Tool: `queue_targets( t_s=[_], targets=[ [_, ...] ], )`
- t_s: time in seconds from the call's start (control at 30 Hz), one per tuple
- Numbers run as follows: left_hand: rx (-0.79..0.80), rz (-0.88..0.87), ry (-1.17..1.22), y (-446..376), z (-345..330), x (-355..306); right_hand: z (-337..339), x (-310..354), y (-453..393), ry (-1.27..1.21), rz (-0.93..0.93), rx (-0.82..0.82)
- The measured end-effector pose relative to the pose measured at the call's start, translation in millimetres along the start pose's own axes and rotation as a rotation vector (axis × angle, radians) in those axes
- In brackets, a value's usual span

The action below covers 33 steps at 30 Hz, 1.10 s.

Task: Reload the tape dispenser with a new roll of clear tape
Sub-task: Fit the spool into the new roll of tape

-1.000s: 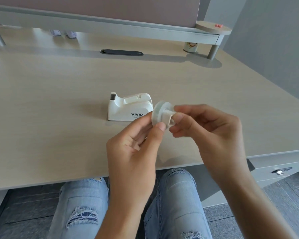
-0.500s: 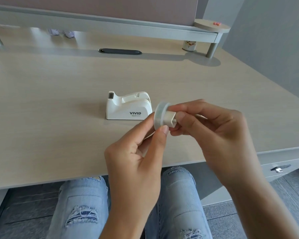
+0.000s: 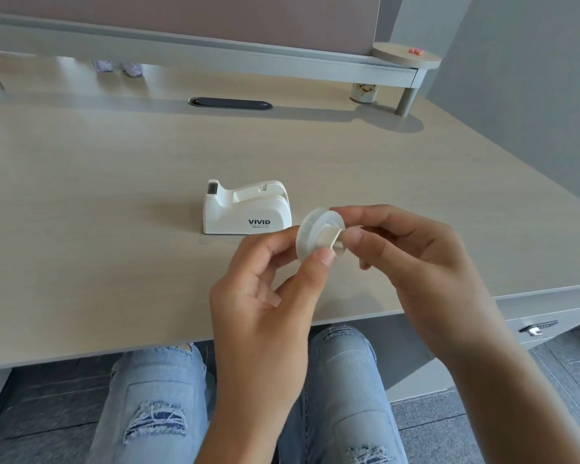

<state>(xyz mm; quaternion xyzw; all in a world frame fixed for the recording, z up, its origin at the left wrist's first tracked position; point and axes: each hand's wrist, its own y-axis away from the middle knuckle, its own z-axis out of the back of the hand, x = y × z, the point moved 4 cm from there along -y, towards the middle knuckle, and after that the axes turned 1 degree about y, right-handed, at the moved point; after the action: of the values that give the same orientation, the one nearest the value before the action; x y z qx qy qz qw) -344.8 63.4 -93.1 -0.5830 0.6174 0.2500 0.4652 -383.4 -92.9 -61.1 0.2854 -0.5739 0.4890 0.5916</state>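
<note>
We hold the small clear tape roll (image 3: 310,234) between our left hand (image 3: 265,296) and right hand (image 3: 412,259), fingers pinched on it, above the pale wooden surface (image 3: 114,195), near the white plastic dispenser (image 3: 246,209).

A single wide-angle camera worn on the person's head looks forward and steeply down across a pale wooden desk (image 3: 98,202). Both hands, the left hand (image 3: 265,296) and the right hand (image 3: 416,262), sit close beneath the lens, large in the lower middle of the view. A white tape dispenser (image 3: 246,209) stands just beyond them. The denim-clad knees (image 3: 154,396) fill the bottom edge, and a raised shelf (image 3: 215,51) spans the far top
</note>
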Motion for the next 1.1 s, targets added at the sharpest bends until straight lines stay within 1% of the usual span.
queue_targets(
  t_s=[0.13,0.2,0.4,0.67,1.1],
  targets=[
    [0.031,0.007,-0.007,0.5,-0.2,-2.5,-2.5,-2.3,-1.8,-0.230,-0.018,0.108],
    [0.037,0.008,-0.005,-0.6,-0.9,-4.6,-2.1,-3.1,-2.8,-0.272,-0.020,0.122],
    [0.011,0.008,-0.042,-4.1,3.6,-6.0,-3.4,1.3,-0.8,-0.224,-0.019,0.127],
    [-0.007,-0.028,-0.143,-4.0,4.7,-7.9,-2.9,2.0,0.0,-0.180,0.016,0.062],
    [-0.040,-0.003,-0.117,-6.6,8.8,2.0,-7.5,-3.8,-0.5,-0.165,0.028,-0.007]
  ],
)
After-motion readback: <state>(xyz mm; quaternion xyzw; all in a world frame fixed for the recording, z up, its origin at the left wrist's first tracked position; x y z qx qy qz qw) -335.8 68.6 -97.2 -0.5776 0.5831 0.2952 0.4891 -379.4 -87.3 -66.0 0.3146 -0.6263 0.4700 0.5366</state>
